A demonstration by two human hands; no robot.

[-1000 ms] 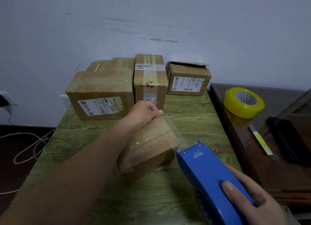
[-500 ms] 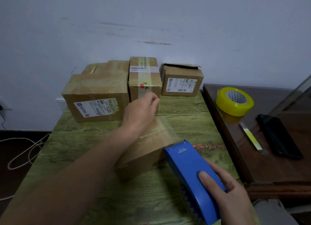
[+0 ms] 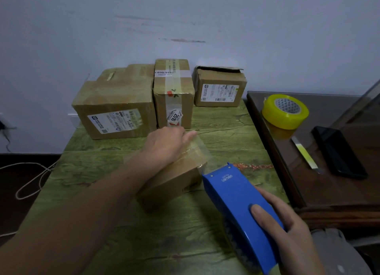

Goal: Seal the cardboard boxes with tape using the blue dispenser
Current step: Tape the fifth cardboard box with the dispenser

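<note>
While your left hand lies flat, fingers straight and together, pressing on the top of the small brown cardboard box on the green wood-grain desk, your right hand wraps round the blue plastic tape dispenser, thumb on top. Its nose sits just beside the box's right edge, and a clear strip of tape seems to run from it across the box top. A row of other brown cardboard boxes stands near the wall.
</note>
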